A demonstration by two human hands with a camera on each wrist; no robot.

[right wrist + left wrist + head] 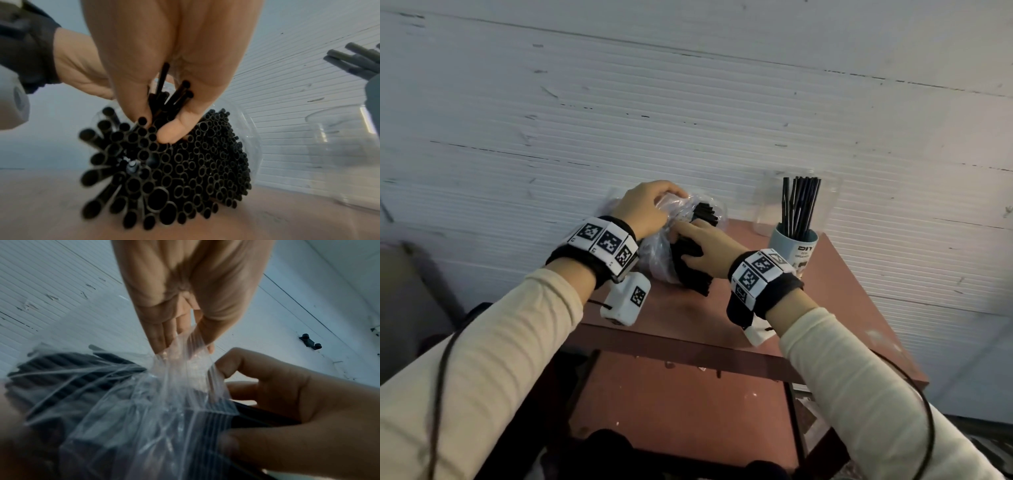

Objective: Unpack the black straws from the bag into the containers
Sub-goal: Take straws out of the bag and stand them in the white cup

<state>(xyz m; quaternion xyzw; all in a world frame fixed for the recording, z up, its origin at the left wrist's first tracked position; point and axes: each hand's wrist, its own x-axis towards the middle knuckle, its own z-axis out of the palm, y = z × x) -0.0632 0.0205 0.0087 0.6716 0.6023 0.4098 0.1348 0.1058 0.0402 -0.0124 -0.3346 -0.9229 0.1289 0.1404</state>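
Observation:
A clear plastic bag [658, 253] full of black straws [695, 277] lies on the red-brown table [722, 315]. My left hand [650, 209] pinches the bag's bunched film [180, 363] at its far end. My right hand [705, 250] grips a few straws [170, 97] between thumb and fingers at the bundle's open near end, where several hollow straw ends [185, 170] face the right wrist view. A pale blue cup [792, 248] at the right holds several upright black straws [799, 205].
A clear plastic container [767, 205] stands behind the blue cup near the ribbed white wall [688, 102]. The table's front edge [688, 346] runs below my wrists, with a lower shelf [681, 404] under it. Cables hang from both wrist cameras.

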